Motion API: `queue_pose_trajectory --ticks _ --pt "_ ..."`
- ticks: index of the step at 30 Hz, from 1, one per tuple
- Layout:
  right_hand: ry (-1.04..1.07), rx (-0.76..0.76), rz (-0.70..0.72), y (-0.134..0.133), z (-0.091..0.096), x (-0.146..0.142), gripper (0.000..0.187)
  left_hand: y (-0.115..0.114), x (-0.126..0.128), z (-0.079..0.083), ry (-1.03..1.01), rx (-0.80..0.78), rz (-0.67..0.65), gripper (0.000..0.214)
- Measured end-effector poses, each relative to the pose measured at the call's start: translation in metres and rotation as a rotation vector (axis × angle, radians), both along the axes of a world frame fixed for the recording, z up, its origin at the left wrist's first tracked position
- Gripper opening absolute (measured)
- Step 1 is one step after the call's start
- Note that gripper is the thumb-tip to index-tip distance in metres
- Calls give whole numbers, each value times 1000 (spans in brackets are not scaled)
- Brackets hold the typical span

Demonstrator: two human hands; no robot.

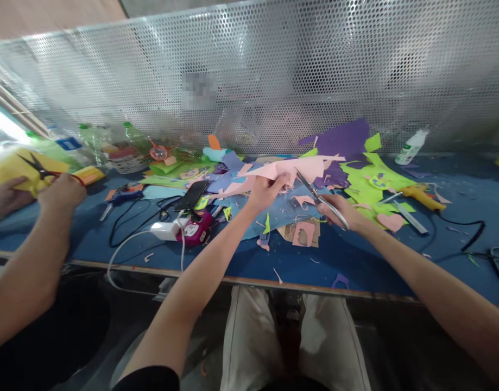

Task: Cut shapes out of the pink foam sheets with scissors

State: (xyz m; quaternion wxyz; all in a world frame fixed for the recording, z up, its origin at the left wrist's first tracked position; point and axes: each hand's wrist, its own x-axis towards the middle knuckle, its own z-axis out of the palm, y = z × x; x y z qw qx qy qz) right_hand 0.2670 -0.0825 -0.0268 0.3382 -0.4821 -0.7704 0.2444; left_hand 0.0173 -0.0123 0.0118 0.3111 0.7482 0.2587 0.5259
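Note:
My left hand (269,190) grips a pink sheet (310,167) with ragged, cut edges, held above the table. Wrapped round the handles of a pair of scissors (310,187), my right hand (339,209) is just right of the sheet. The blades point up and left, their tips at the sheet's lower edge; whether they are into the paper I cannot tell. Below my hands lie pink scraps and a pink square with a cut-out (303,233). A pink heart (390,221) rests right of my right hand.
At the far left a co-worker's hands hold scissors (39,167) and yellow sheet. A purple power adapter (196,228), phone (191,195) and cables lie left of me. Right are green sheets (371,176), a yellow glue gun (424,196), a cutter knife (412,218) and a white bottle (412,147).

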Motion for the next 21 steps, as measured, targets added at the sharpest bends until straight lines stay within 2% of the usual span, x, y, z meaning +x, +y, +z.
queue_pose_trajectory --ticks 3,7,10,13,18,21 --pt "13 -1 14 -1 1 -3 56 -3 7 -6 -3 44 89 39" --pt "25 42 43 -3 4 -6 53 -11 7 -6 172 318 240 36" --pt "13 51 46 -3 5 -6 52 -12 2 -4 221 381 277 25" --pt "1 22 44 -1 1 -7 52 -8 1 -2 163 323 267 18" --pt "56 -76 55 0 -7 -9 53 -8 7 2 107 79 56 29" --pt "93 -123 70 -2 -8 -10 52 -11 10 4 136 39 25 27"
